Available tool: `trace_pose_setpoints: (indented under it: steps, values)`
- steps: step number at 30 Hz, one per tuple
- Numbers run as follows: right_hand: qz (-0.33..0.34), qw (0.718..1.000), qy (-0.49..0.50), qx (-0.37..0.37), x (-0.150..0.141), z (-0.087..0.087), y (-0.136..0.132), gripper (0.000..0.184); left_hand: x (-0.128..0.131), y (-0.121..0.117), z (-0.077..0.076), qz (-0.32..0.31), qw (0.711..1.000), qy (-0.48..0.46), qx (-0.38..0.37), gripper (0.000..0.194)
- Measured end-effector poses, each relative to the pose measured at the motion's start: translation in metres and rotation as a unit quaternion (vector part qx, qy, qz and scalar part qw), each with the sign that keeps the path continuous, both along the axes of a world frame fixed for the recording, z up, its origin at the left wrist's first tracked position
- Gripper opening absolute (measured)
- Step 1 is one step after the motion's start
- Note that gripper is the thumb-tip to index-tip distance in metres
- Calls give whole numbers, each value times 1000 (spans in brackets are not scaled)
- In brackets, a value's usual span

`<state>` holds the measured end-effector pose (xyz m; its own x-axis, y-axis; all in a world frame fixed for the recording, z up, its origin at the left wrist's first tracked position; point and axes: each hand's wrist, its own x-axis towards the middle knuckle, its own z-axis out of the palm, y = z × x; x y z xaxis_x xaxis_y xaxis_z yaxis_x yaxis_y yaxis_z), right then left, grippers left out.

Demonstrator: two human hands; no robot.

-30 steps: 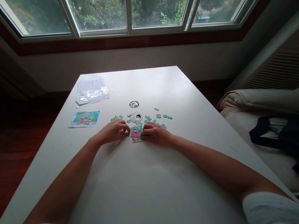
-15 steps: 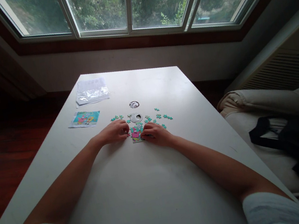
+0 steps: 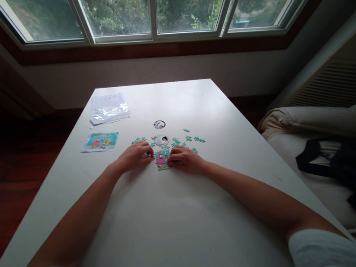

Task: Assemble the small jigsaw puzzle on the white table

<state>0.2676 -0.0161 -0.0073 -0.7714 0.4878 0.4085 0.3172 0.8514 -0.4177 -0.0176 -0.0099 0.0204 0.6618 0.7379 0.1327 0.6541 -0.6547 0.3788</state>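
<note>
A partly joined jigsaw puzzle [image 3: 162, 159], pink and teal with a cartoon picture, lies flat on the white table. At its left edge my left hand [image 3: 139, 154] is closed in a pinch on a small pink puzzle piece [image 3: 153, 157], partly covered by the fingertips. My right hand [image 3: 185, 158] curls over the puzzle's right side and grips it there, hiding that part. Loose teal puzzle pieces [image 3: 188, 138] are scattered beyond and right of my right hand. More loose pieces [image 3: 138, 140] lie just past my left hand.
Behind the puzzle are a round silver lid-like disc [image 3: 161, 141] and a smaller round item [image 3: 159, 124]. A printed picture sheet [image 3: 101, 141] lies left, below papers in clear plastic [image 3: 109, 108]. The table [image 3: 179, 224] faces a window; a beige sofa [image 3: 282, 143] stands right.
My left hand has shifted very slightly, its fingertips still at the puzzle's left edge with the pink piece. My right hand stays where it was.
</note>
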Motion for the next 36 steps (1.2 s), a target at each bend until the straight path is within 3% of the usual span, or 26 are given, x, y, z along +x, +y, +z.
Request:
trace_pose_setpoints:
  steps: [9,20,36]
  values:
    - [1,1000,0,-2,1,0,0,20,1,0,-2,-4,999,4,-31,13]
    - [-3,1000,-2,4,-1,0,0,18,6,-2,-5,19,1000,-3,-11,12]
    - [-7,1000,-9,9,0,-1,1,19,9,-4,-3,3,999,-32,-15,10]
